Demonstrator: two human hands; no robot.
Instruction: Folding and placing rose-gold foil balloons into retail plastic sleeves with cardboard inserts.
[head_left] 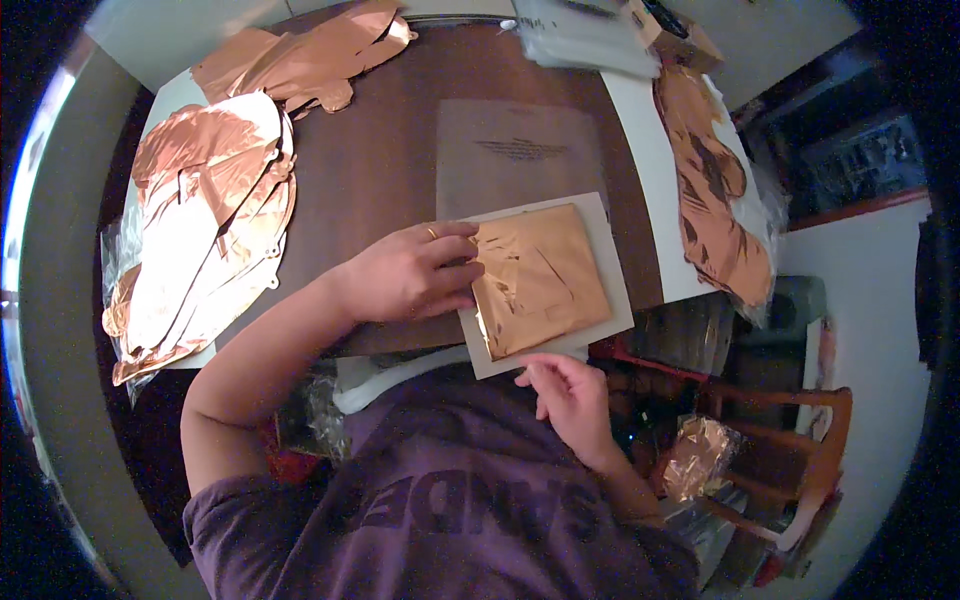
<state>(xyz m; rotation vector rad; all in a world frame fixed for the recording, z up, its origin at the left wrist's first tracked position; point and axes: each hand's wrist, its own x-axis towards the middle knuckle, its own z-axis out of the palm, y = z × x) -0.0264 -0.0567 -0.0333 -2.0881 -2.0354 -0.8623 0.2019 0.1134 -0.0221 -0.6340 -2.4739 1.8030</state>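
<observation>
A folded copper-coloured foil sheet [545, 275] lies as a flat, creased square on a white card [615, 270]. The card sits slightly turned at the table's front edge, its lower corner jutting past it. My left hand [415, 275], a ring on one finger, reaches in from the left with fingers apart. Its fingertips touch the left side of the foil; the thumb is hidden. At the card's lower edge is my right hand [570, 400], fingers curled and index finger along the edge. Whether something is pinched in it is hidden.
A clear plastic sleeve [520, 150] lies beyond the card on the brown table [370, 150]. Shiny copper foil balloons [215, 220] are spread at left, more foil [300, 60] behind them, and others [715, 185] at right. A wooden chair [770, 450] stands right of me.
</observation>
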